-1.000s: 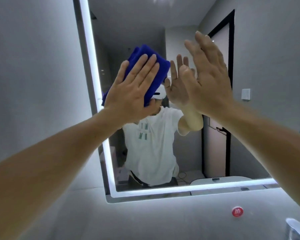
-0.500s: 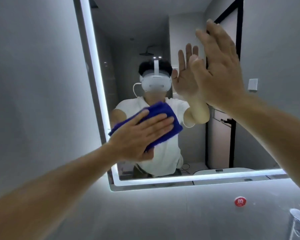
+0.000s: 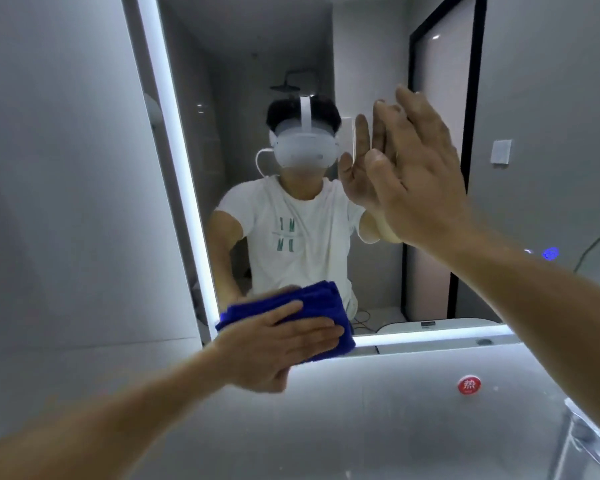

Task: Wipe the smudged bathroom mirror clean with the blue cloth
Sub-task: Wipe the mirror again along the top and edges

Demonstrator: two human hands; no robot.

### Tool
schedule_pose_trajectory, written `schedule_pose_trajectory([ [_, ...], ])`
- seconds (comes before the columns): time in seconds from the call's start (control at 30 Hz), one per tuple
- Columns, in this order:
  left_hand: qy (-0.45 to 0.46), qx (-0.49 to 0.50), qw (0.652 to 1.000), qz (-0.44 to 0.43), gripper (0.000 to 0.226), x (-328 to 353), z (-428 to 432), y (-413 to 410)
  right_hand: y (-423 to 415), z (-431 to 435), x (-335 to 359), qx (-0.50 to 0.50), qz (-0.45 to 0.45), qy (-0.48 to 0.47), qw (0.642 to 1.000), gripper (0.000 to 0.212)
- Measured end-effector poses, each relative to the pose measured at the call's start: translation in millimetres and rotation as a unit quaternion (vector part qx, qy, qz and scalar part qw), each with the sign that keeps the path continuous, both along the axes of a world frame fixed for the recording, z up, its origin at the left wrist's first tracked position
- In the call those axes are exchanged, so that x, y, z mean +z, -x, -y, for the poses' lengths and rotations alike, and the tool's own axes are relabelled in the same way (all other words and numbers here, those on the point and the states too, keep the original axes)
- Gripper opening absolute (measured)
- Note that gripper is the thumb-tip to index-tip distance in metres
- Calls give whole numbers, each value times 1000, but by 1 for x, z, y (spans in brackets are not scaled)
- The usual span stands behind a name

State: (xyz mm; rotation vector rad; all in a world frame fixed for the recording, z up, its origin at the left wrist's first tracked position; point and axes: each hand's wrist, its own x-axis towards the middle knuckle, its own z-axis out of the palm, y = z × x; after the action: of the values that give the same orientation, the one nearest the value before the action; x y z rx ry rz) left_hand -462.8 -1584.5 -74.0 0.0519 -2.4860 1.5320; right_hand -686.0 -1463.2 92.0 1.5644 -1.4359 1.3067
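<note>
Now the left hand [image 3: 274,344] presses the folded blue cloth [image 3: 321,306] flat-fingered against the light-edged mirror [image 3: 291,64]. Right hand [image 3: 420,178] spreads open on the glass, up beside it.

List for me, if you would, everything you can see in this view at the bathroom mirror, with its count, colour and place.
mirror: one, edged with a white light strip, on the grey wall ahead.
blue cloth: one, blue, folded, at the mirror's lower left corner.
round sticker: one, red with a white character, on the wall below the mirror.
small light: one, blue, at the mirror's right side.
shiny fixture: one, silvery, bottom right corner, cut off by the frame.
left hand: one, fingers straight, pressing the blue cloth to the glass.
right hand: one, fingers straight, raised at the glass.
</note>
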Motion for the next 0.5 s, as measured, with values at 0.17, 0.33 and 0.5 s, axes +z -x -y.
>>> schedule_pose_trajectory([
  [0.17,1,-19,986,-168,69,71,15,-13,-8,-1,-3,28,31,10,999,54],
  [0.33,-51,32,965,-255,84,-39,0,1,-19,5,-13,27,27,-1,999,54],
  [0.5,-41,33,997,-53,73,-66,8,-26,-27,7,-27,31,20,-2,999,51],
])
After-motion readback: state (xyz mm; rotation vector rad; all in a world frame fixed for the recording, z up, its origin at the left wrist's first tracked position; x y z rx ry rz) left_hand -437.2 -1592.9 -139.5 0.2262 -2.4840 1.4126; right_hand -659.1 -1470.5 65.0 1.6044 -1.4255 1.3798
